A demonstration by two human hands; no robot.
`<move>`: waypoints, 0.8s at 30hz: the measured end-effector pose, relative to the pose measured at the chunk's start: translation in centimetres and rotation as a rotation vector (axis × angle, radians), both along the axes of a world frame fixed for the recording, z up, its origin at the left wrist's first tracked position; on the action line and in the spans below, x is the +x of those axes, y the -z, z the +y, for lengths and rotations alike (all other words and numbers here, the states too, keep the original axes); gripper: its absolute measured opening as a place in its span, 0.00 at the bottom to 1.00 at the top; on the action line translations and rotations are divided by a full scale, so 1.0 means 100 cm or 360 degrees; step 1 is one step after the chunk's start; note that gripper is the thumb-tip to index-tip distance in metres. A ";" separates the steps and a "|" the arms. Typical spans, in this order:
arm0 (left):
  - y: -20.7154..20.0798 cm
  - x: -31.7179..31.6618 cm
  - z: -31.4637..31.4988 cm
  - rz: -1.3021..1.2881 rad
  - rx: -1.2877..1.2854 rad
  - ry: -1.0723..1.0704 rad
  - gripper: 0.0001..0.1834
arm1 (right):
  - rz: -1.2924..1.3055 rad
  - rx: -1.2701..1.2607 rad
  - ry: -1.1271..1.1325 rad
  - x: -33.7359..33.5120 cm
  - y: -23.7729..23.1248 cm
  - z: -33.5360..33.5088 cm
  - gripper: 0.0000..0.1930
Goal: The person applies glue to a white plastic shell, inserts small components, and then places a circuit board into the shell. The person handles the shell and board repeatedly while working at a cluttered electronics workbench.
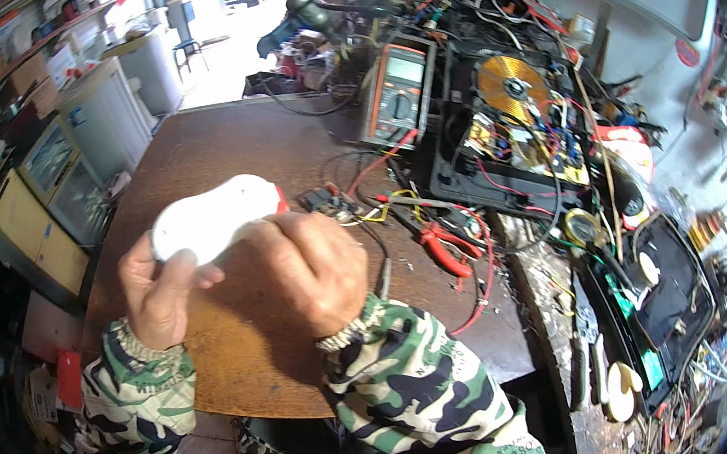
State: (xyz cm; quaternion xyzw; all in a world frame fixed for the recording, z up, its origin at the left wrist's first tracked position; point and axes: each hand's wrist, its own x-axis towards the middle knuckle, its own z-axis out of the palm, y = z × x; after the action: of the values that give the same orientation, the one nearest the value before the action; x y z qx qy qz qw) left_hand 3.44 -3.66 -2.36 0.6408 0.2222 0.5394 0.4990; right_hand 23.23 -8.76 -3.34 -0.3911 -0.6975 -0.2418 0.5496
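A white, rounded plastic casing (215,214) with a narrowed middle is held above the table, a bit of red showing at its far right edge. My left hand (161,291) grips its near left end, the thumb lying on the white face and the fingers underneath. At the casing's right edge, my right hand (313,266) is closed, back of the hand up. Its fingertips are hidden, so I cannot tell whether they pinch the casing or something small. Beyond the right hand lies a small dark part with wires (330,204).
The brown wooden table (209,136) bears a multimeter (400,93), red-handled pliers (447,250) and loose leads. An opened induction cooker (508,122) with a copper coil stands at the far right. A cluttered ledge (565,348) with tools runs along the right; cabinets (38,228) stand left.
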 end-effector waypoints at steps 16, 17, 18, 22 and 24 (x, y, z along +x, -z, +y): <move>0.006 -0.005 0.014 -0.0137 -0.0140 0.0185 0.17 | 0.1059 -0.0623 -0.0244 -0.004 0.008 0.007 0.04; 0.004 -0.006 0.014 -0.0132 -0.0123 0.0176 0.17 | 0.1304 -0.0738 -0.0455 -0.007 0.006 0.008 0.05; 0.001 -0.008 0.014 -0.0127 -0.0104 0.0170 0.17 | 0.1545 -0.0854 -0.0666 -0.010 0.001 0.009 0.06; 0.002 -0.008 0.012 -0.0041 -0.0073 0.0137 0.17 | 0.1700 -0.0933 -0.0961 -0.010 -0.003 0.010 0.17; 0.001 -0.007 0.011 -0.0047 -0.0082 0.0128 0.16 | 0.1605 -0.0981 -0.0945 -0.009 -0.005 0.008 0.18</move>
State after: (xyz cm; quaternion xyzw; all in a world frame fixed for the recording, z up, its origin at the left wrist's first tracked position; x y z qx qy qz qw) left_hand 2.73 -2.56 -2.47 0.6282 0.2026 0.5224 0.5398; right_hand 22.38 -7.92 -2.88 -0.3869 -0.4702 0.3436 0.7150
